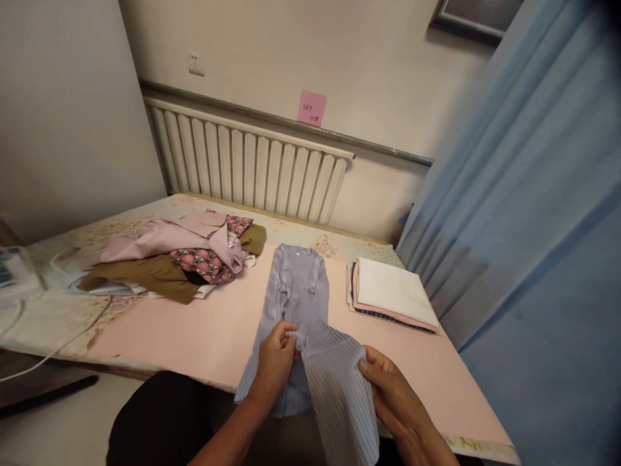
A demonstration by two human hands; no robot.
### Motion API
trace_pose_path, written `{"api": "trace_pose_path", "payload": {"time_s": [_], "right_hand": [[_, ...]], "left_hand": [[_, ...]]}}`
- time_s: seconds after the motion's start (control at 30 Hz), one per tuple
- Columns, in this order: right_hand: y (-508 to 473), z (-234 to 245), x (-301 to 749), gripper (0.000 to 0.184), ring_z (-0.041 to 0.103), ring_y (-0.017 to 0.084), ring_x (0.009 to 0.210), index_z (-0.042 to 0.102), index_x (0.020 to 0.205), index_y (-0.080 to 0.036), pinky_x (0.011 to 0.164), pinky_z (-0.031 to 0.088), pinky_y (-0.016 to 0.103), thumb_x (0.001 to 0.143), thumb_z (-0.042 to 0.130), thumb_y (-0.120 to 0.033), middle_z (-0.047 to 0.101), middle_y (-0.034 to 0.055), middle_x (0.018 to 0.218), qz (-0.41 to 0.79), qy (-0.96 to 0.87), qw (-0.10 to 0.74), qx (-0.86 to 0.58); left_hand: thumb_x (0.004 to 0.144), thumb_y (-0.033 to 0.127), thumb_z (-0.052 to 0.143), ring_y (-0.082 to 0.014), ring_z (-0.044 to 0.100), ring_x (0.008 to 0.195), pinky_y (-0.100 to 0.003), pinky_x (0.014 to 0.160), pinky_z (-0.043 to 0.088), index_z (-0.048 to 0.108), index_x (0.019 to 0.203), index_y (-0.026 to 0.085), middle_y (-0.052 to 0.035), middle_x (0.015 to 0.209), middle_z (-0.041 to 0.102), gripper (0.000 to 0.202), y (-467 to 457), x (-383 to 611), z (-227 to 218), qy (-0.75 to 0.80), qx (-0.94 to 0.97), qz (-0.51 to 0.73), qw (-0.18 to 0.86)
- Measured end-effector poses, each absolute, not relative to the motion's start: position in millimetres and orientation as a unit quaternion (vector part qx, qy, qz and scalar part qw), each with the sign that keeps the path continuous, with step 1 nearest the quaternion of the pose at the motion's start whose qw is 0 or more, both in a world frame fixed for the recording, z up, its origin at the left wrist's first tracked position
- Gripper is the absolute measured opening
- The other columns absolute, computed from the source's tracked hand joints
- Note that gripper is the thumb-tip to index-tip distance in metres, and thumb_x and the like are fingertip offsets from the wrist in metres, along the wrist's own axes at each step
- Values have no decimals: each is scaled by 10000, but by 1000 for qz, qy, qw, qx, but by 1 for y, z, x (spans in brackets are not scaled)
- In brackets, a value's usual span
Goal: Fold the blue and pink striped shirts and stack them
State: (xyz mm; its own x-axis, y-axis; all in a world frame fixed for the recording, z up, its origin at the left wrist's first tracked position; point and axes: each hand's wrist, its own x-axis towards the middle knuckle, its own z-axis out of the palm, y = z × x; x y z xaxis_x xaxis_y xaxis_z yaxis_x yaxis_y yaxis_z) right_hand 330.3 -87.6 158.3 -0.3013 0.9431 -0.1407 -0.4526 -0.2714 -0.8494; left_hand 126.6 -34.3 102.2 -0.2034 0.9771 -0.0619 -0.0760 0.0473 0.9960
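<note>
Table (184, 333), pink-covered, extends beyond grip. Clothes heap (160, 249): left of grip. Ribbed blue garment (325, 343): between hands, spread beyond grip, part hanging nearer. Folded stack (392, 288): beyond right grip. Left hand (274, 359) pinches garment fabric; right hand (392, 391), its edge.

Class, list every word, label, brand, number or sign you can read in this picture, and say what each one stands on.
"2?4": handwriting, upper line, on the pink note on the wall; the middle mark is unclear.
Lower line of the same note: too blurred to read surely.
Small pale neck label in the blue top: too small to read.
No brand can be read.
</note>
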Motion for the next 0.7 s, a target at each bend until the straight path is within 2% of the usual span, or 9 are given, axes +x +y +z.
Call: {"api": "trace_pose_path", "payload": {"time_s": [0.23,0.37,0.43,0.5,0.57,0.6,0.7], "right_hand": [[-103,109,322,266,654,236,833,673,925,-139,762,485,356,744,746,-320,707,103,895,756,-322,460,-336],[-101,105,312,270,659,232,808,676,947,-125,760,486,357,747,738,-296,709,107,889,770,-304,454,-331],[-96,111,305,290,660,234,806,674,968,-121,764,489,360,739,741,-286,710,106,882,775,-300,455,-320],[-88,118,298,297,661,233,810,671,984,-119,771,492,362,736,739,-268,711,104,880,778,-297,461,-307],[-79,126,291,292,662,230,811,670,995,-123,770,495,359,736,730,-244,711,99,881,778,-290,473,-293],[-74,129,288,291,663,229,809,668,1001,-127,767,498,358,736,725,-235,711,95,878,778,-286,481,-286],[-55,137,281,305,666,230,805,660,1029,-139,755,507,358,744,713,-233,713,85,850,773,-276,502,-273]], "left_hand": [[707,261,504,-112,543,446,-217,473,405,568,882,203,95,508,469,194,-35,108,45,625,401,461,485],[742,270,477,-126,543,453,-232,486,426,576,894,207,81,503,480,192,-35,100,28,642,416,421,487],[757,254,449,-153,597,556,-275,576,488,599,906,206,38,594,563,217,-35,96,26,652,456,412,444],[725,188,440,-197,646,832,-349,797,516,636,946,199,-36,842,661,296,-33,91,24,643,529,430,350],[641,97,435,-222,556,1129,-400,1019,412,658,1041,191,-76,1152,638,467,-27,86,22,606,603,445,267],[597,66,427,-222,508,1202,-407,1074,359,655,1094,190,-75,1239,607,561,-23,84,21,588,629,440,256],[533,34,407,-209,539,1176,-393,1080,355,613,1215,178,-77,1226,635,727,-9,79,21,566,656,371,336]]}}
